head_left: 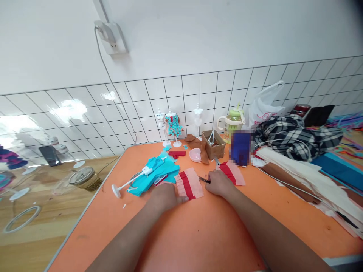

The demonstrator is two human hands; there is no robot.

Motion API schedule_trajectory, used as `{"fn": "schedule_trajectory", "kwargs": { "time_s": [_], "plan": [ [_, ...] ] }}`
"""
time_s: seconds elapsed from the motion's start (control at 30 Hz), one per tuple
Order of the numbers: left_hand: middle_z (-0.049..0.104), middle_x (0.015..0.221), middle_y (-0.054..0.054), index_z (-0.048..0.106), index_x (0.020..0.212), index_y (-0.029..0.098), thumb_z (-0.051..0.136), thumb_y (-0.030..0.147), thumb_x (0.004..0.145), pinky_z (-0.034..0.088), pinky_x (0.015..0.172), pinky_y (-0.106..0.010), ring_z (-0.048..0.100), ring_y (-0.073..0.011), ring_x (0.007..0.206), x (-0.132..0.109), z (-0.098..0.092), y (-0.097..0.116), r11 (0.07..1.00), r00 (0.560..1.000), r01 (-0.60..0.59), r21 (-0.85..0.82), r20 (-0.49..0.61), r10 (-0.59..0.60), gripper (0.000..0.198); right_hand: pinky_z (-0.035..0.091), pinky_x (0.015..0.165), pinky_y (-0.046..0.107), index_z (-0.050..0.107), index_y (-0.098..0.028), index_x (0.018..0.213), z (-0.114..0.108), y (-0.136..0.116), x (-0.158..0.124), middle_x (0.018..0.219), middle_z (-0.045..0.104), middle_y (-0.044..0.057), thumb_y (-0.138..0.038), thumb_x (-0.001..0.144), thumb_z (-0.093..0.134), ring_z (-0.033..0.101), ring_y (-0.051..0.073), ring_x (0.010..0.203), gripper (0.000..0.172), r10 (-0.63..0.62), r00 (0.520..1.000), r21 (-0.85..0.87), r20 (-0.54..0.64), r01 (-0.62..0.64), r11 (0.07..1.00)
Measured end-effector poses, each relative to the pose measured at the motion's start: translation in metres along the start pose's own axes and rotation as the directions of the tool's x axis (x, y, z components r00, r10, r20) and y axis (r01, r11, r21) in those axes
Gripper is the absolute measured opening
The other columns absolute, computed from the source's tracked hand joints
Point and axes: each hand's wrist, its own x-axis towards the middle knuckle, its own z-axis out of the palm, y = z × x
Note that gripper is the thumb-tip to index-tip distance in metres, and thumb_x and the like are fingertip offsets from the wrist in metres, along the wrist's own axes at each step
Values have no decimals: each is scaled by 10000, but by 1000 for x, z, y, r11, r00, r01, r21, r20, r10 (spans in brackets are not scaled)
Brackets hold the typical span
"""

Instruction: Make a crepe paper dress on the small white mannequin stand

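Note:
A pink fabric piece with a red strip across it lies flat on the orange table. My left hand rests at its left edge, thumb stretched out onto the lower corner. The other fingers are partly hidden behind the hand. To the right of the cloth, my right hand is closed around a slim dark tool; its tip points at the fabric's right edge, and I cannot make out its exact kind. Just beyond that hand lies a second pink piece with a red strip.
Turquoise fabric and a toppled white stand lie left. Behind are a dressed mini mannequin, a pink bowl, a cardboard box of tools and a bottle. Plaid cloth and a cable occupy the right.

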Motion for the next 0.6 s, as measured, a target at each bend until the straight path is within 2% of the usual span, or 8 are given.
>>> {"fn": "schedule_trajectory", "kwargs": {
  "time_s": [0.1,0.17,0.27,0.33,0.4,0.47,0.53,0.6],
  "plan": [
    [688,785,-112,614,703,187,660,583,631,364,543,-310,631,-295,731,2,16,6,994,1000,5,-106,-29,-8,405,409,746,369,646,-69,977,-3,5,-3,1009,656,240,-212,832,523,613,343,979,238,80,997,52,-4,-79,996],
    [685,783,-80,605,691,198,660,514,654,349,532,-291,625,-268,735,5,23,6,980,999,-7,-197,-39,-1,322,409,741,378,608,-63,1054,-5,7,-4,997,661,247,-204,877,451,628,336,942,276,103,995,122,-12,-101,987],
    [680,810,-28,599,731,212,622,456,715,360,535,-262,617,-212,749,9,28,0,957,998,-43,-288,-45,31,245,415,752,341,558,-138,1150,-6,9,-2,999,680,164,-217,929,374,632,273,932,299,71,997,277,-20,-63,959],
    [663,810,-16,583,754,204,628,441,729,385,567,-250,606,-187,755,11,30,-5,909,996,-80,-409,-69,57,244,421,765,312,563,-185,1150,-5,8,0,1036,678,112,-269,959,339,618,237,967,305,31,999,387,-25,-19,922],
    [637,784,-8,556,775,191,666,421,718,406,608,-245,592,-172,751,12,30,-8,778,991,-133,-614,-84,104,262,434,748,289,586,-195,1131,-4,8,2,1054,673,85,-383,963,363,613,216,959,336,-13,1000,488,-20,21,873],
    [607,730,9,516,791,185,709,384,699,408,619,-238,580,-153,717,13,30,-8,566,984,-157,-809,-80,158,293,443,677,265,629,-187,1072,-2,8,2,964,683,60,-512,912,449,620,194,850,404,-67,998,563,8,50,825],
    [598,709,18,480,807,185,741,349,685,406,618,-230,576,-137,694,14,30,-6,386,978,-144,-911,-72,195,331,426,579,245,672,-177,962,1,8,0,797,672,29,-578,837,543,595,164,688,439,-116,992,603,51,62,795],
    [616,743,7,463,835,184,759,330,682,417,637,-235,584,-134,707,14,32,-3,279,974,-138,-950,-79,213,363,385,503,231,689,-169,872,5,7,-1,664,625,0,-579,778,619,534,131,563,426,-167,979,656,115,51,753]
  ]
}}
